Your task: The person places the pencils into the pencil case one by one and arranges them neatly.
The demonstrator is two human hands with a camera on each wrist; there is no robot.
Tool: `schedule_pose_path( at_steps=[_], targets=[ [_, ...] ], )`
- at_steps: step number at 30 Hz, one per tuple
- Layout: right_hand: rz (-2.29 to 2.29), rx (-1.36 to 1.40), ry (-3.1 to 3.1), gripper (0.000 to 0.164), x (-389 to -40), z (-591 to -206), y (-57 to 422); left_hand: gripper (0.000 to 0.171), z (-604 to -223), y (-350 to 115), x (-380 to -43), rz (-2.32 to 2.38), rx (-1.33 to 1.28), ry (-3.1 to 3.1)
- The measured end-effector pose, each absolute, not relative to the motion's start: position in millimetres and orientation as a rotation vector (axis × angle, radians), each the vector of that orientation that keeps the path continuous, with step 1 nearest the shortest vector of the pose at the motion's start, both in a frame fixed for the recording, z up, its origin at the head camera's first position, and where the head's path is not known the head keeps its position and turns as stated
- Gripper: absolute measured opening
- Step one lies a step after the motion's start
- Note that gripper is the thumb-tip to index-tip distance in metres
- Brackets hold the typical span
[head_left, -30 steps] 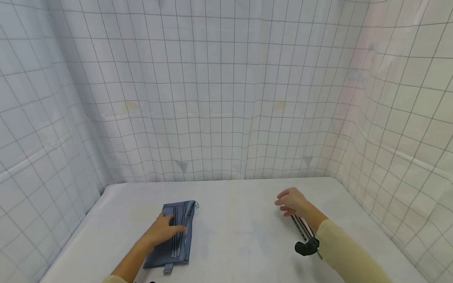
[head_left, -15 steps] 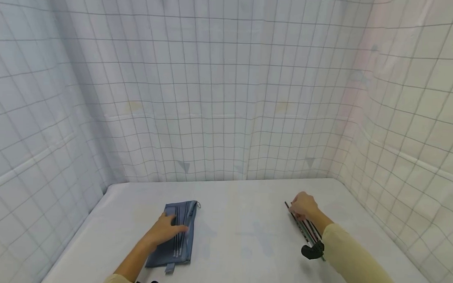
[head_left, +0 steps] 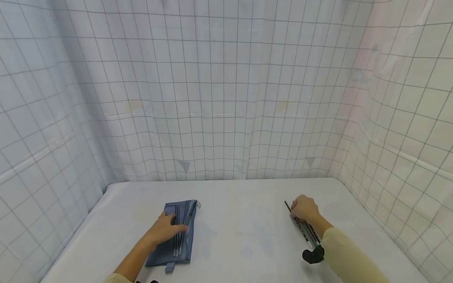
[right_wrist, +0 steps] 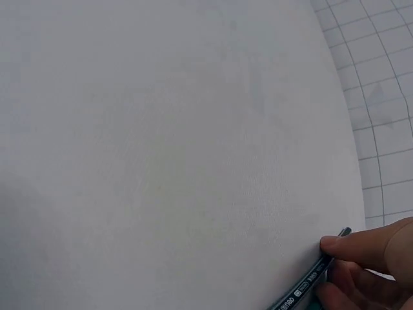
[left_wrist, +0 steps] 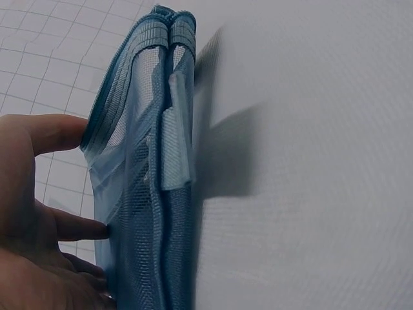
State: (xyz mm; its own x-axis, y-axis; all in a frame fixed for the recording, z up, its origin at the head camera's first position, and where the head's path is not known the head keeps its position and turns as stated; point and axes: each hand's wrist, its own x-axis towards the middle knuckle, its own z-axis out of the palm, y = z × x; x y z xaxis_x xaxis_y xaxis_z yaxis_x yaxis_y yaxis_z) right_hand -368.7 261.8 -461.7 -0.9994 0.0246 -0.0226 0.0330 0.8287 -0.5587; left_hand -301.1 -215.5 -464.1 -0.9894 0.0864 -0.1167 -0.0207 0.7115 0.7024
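Slim pencils point(head_left: 176, 239) show at the blue mesh pouch point(head_left: 156, 257), seemingly inside; loose pencils point(head_left: 307, 233) lie outside at right, so the work appears part done. The left hand point(head_left: 165, 231) rests spread on the pouch; the right hand point(head_left: 305, 210) pinches a dark printed pencil point(right_wrist: 304, 288). Open worktop point(head_left: 241, 242) separates the two; its far edge meets grid curtain point(head_left: 213, 95).

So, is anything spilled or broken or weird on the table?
No, nothing stands out. The blue pouch lies a little slanted under the left hand, and the right hand pinches a dark pencil. I can't see any spill or break on the table.
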Motion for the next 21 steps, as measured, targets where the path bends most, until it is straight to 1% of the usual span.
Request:
schedule_pose_path(
  at_steps=[13, 21],
  targets=[
    [-0.965, 0.058, 3.021, 0.025, -366.0, -469.0, 261.1, 0.093, -467.2, -217.9, -304.4, 1.123, 0.066, 2.779],
    [-1.134, 0.102, 2.939, 0.024, -369.8, -470.0, 264.5, 0.093, -467.8, -217.6, -302.8, 1.136, 0.065, 2.772]
  ],
)
